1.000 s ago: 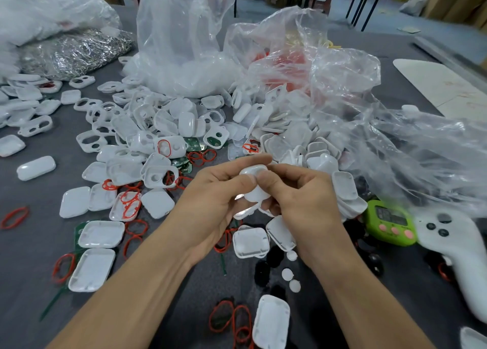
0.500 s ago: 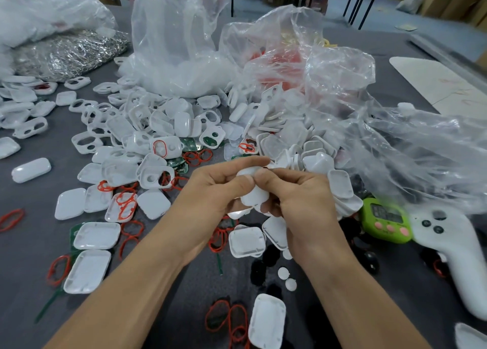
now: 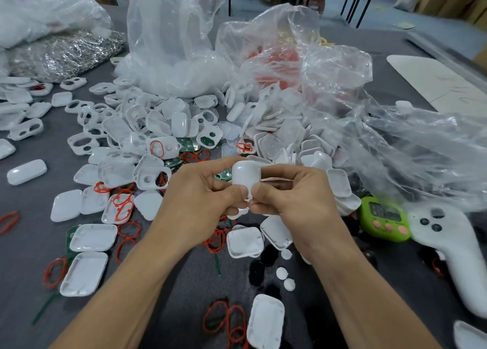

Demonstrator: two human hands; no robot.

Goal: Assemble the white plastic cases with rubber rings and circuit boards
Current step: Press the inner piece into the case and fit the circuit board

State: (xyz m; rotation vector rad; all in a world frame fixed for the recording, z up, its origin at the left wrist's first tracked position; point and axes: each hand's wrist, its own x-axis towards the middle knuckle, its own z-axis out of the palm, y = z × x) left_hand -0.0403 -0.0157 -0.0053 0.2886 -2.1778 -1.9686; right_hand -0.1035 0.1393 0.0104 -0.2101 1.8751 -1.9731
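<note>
Both hands hold one white plastic case [image 3: 245, 176] upright above the grey table, its smooth shell facing me. My left hand [image 3: 196, 203] grips its left side, thumb pressed near the lower edge. My right hand [image 3: 295, 201] pinches its right side, thumb tip meeting the left thumb. The case's bottom is hidden by my thumbs. Loose white case halves [image 3: 92, 236] lie all around, with red rubber rings [image 3: 123, 203] and green circuit boards [image 3: 188, 144] among them.
Clear plastic bags [image 3: 329, 90] of parts rise behind the pile. A green timer [image 3: 383, 218] and a white handheld controller [image 3: 453, 251] lie at right. A bag of metal rings [image 3: 63, 53] sits far left. Small white discs [image 3: 282, 273] and red rings [image 3: 226, 319] lie near my forearms.
The case has turned upright between my hands and shows more of its shell. My thumbs slid down to its lower edge, and both hands rose slightly.
</note>
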